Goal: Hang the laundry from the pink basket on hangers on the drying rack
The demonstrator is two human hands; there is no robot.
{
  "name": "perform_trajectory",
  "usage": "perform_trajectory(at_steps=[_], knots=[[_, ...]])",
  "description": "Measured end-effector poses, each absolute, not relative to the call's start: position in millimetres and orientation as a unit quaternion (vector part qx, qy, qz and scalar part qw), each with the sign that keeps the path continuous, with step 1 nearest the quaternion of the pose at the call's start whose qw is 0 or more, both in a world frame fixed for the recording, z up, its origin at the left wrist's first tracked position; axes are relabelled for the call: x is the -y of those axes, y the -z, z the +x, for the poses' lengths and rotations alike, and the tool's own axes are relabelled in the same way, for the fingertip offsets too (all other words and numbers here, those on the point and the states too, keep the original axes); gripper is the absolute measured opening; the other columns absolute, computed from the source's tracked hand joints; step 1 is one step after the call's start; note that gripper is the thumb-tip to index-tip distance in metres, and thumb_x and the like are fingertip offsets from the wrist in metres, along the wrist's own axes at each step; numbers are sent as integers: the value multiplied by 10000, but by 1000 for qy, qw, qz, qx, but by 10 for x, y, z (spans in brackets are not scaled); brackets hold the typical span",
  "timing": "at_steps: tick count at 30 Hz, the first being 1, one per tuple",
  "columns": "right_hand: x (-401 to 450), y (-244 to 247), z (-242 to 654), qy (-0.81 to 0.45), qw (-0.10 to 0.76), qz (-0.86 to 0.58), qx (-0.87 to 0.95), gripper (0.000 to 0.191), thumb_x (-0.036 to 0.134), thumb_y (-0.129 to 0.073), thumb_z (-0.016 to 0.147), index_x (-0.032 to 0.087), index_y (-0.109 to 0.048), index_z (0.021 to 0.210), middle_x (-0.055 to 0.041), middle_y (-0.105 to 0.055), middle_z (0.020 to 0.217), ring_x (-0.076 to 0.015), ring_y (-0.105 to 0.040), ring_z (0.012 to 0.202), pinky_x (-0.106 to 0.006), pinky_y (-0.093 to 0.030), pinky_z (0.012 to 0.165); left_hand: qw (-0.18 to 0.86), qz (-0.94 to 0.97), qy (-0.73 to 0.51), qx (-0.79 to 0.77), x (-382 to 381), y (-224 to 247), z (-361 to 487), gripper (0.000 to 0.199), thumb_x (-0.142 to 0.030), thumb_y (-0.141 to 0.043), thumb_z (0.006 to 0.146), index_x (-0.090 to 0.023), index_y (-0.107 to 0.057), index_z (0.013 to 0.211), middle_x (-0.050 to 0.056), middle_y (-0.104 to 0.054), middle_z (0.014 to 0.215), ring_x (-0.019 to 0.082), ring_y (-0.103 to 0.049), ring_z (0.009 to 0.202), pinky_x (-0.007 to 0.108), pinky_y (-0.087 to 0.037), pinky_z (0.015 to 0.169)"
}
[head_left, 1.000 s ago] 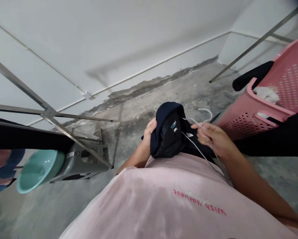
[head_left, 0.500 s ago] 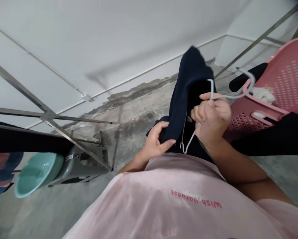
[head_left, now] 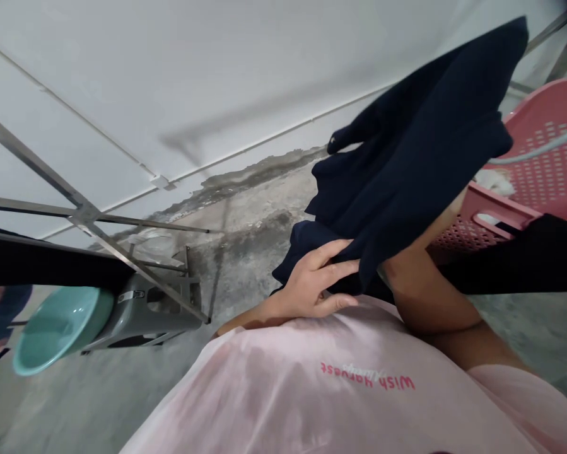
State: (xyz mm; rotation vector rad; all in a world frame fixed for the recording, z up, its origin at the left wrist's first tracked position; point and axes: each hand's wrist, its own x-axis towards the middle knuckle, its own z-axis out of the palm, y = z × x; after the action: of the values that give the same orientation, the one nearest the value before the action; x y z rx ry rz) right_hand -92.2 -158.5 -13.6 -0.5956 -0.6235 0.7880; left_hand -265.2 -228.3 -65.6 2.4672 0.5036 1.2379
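A dark navy garment [head_left: 406,151] spreads up and to the right in front of me, its upper part lifted toward the pink basket. My left hand [head_left: 318,280] lies against the garment's lower edge, fingers apart. Behind the cloth is my right hand [head_left: 448,217]; only its back and wrist show, and its fingers are hidden. Part of a white hanger [head_left: 543,146] sticks out at the right, beyond the garment; the rest of it is covered.
At the right stands a pink basket [head_left: 548,120] with white cloth inside, beside black fabric [head_left: 529,258]. A metal rack frame [head_left: 84,213], a teal basin [head_left: 63,328] and a grey stool [head_left: 155,315] are at the left. A white wall [head_left: 217,69] rises ahead.
The garment has swung up and right, now covering my right hand and most of the hanger. The hanger's hook has moved right. My left hand has shifted slightly right, fingers more spread.
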Motion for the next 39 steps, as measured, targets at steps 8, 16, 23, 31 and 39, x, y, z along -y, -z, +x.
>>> perform_trajectory(at_steps=[8, 16, 23, 31, 39], knots=[[1607, 280, -1225, -324, 839, -262, 351, 255, 378, -691, 794, 260, -554, 974, -7, -580, 940, -152, -599, 870, -319, -542, 861, 20, 791, -506, -342, 2231, 653, -2893, 353, -437, -532, 975, -227, -608, 1249, 72, -739, 1034, 192, -660, 828, 380, -464, 837], [1623, 420, -1261, -395, 786, -244, 409, 337, 419, -765, 765, 259, -481, 852, 55, -526, 654, -107, -501, 475, -270, -483, 479, 89, 828, -386, -396, 1766, 1054, -3155, 653, -738, -386, 880, -176, -653, 1078, 127, -709, 1052, 265, -647, 1007, 427, -462, 927], [1650, 522, -1214, -378, 762, -283, 444, 427, 493, -816, 731, 259, -474, 833, 39, -534, 645, -136, -561, 530, -291, -487, 485, -19, 778, -413, -472, 1765, 950, -3413, 524, -678, -492, 900, -202, -595, 708, 26, -579, 636, 178, -529, 633, 322, -382, 643], [1625, 527, -1157, -419, 761, -242, 433, 357, 344, -823, 756, 221, -495, 820, 52, -577, 652, -104, -577, 512, -219, -390, 435, -171, 707, -465, -505, 1859, 745, -3437, 496, -682, -561, 884, -196, -634, 814, 33, -622, 712, 200, -558, 707, 344, -371, 713], [1698, 542, -1059, -510, 679, -281, 447, 417, 351, -863, 689, 203, -490, 801, 25, -615, 601, -128, -599, 496, -217, -381, 425, -146, 693, -475, -522, 1883, 748, -3500, 459, -624, -560, 917, -189, -644, 800, 25, -625, 711, 190, -560, 702, 334, -371, 704]])
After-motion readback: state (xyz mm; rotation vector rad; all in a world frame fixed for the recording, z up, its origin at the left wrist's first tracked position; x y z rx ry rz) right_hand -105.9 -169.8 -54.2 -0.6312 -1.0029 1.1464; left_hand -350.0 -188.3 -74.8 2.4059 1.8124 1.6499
